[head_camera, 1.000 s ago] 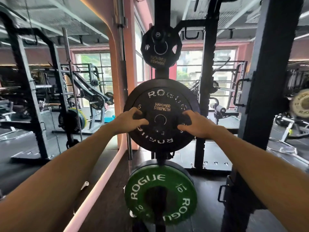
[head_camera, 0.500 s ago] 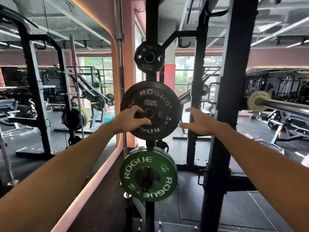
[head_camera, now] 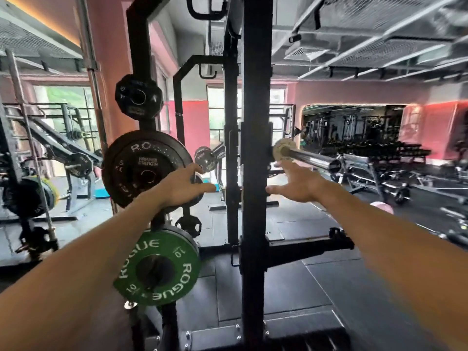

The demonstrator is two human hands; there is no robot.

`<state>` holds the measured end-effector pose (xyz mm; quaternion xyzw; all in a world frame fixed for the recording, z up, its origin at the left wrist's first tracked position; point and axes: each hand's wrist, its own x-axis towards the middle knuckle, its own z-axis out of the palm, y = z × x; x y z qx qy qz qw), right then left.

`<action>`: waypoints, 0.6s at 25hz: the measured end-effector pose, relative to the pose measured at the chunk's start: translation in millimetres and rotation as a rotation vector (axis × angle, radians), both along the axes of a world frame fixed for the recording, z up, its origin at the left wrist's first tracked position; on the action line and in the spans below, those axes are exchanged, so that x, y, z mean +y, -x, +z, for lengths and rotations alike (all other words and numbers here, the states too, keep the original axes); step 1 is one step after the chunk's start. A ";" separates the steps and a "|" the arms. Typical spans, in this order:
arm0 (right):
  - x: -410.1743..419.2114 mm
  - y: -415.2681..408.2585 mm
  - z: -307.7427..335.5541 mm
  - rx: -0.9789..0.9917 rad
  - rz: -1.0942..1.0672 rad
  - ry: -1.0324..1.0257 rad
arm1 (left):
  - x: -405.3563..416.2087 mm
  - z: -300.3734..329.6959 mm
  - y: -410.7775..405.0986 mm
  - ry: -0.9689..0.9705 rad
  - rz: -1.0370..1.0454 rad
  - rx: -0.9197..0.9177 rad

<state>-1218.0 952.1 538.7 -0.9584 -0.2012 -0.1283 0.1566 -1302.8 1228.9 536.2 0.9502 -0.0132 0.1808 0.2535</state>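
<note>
A black Rogue weight plate (head_camera: 134, 168) hangs on a storage peg of the black rack. My left hand (head_camera: 183, 187) reaches out in front of the plate's right edge, fingers spread, holding nothing. A thick black rack upright (head_camera: 255, 173) stands between my hands. My right hand (head_camera: 296, 186) is stretched out on the far side of that upright, fingers straight, just below the end of a chrome barbell (head_camera: 309, 158) that lies in the rack. Below the black plate a green Rogue 10 plate (head_camera: 159, 269) sits on a lower peg.
A small black plate (head_camera: 138, 97) hangs on the top peg. Mirrors on the left wall reflect other racks. Dumbbell racks (head_camera: 374, 160) and benches stand at the right. The floor is dark rubber tile, with the rack's base bolted at the bottom.
Both hands have come off the black plate's face and moved right. The view has swung right, bringing the barbell end close above my right hand.
</note>
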 end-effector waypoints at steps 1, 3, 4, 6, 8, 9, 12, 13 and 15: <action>-24.0 -2.7 1.7 -0.014 -0.025 0.021 | -22.3 0.5 -9.5 -0.002 -0.015 0.001; -72.3 -11.9 6.1 -0.038 -0.068 0.060 | -67.4 2.6 -32.3 -0.002 -0.043 -0.017; -94.7 -17.8 8.1 -0.048 -0.088 0.074 | -88.2 3.3 -44.3 0.007 -0.054 -0.026; -143.8 -36.5 11.6 -0.062 -0.115 0.076 | -132.8 3.3 -70.1 0.032 -0.065 -0.038; -193.9 -61.0 12.7 -0.042 -0.128 0.066 | -176.9 0.1 -95.0 0.063 -0.062 -0.051; -217.0 -73.3 11.1 -0.027 -0.130 0.066 | -196.5 -3.8 -107.2 0.082 -0.059 -0.060; -268.2 -111.2 4.2 0.009 -0.114 0.059 | -237.7 -10.4 -139.0 0.105 -0.031 -0.063; -277.0 -121.4 2.1 0.015 -0.110 0.055 | -245.1 -9.9 -146.7 0.107 -0.023 -0.060; -290.3 -146.7 0.7 0.033 -0.098 0.012 | -257.1 -7.3 -167.5 0.124 0.010 -0.070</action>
